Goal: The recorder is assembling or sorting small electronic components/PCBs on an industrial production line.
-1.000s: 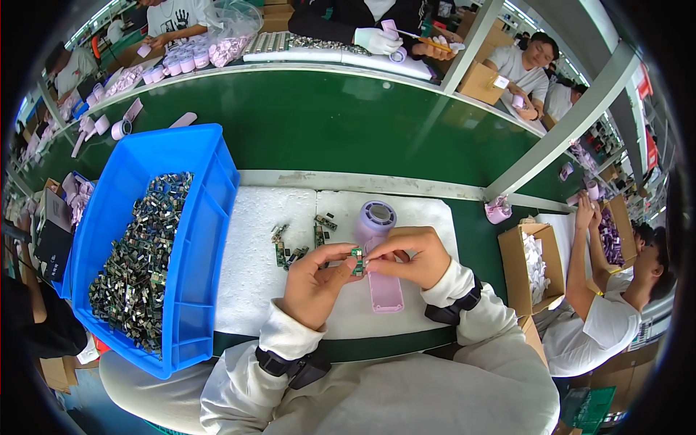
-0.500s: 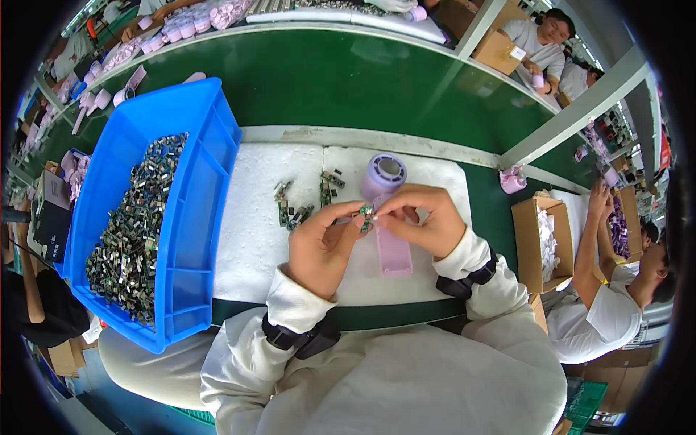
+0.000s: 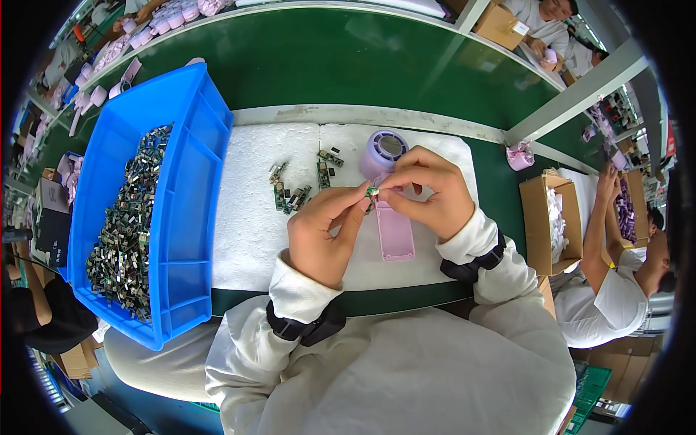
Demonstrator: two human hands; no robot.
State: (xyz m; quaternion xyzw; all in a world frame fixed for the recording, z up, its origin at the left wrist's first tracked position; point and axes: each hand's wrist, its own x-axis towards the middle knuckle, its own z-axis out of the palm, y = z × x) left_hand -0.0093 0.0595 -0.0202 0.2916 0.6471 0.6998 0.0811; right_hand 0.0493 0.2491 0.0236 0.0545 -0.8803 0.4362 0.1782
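My left hand (image 3: 324, 233) pinches a small green circuit board (image 3: 370, 193) between thumb and fingertips. From the other side my right hand (image 3: 433, 194) has thumb and forefinger closed at the edge of this board; whatever tiny part lies between them is hidden. Under and just beyond my hands lies a light purple plastic housing, with a round head (image 3: 382, 154) and a long open handle (image 3: 396, 233). My right fingers cover the joint between the two. Several loose circuit boards (image 3: 297, 199) rest on the white foam sheet (image 3: 250, 246), left of the housing.
A deep blue bin (image 3: 190, 217) heaped with circuit boards (image 3: 123, 239) stands at the left. To the right are a cardboard box (image 3: 533, 225) with white pieces and a purple part (image 3: 519, 156). A white frame post (image 3: 573, 94) slants up there. Other people work around.
The whole view has shifted, so the bench sits slightly higher in the picture. Both hands stay together at the circuit board, with the right fingertips now pressed closer to it.
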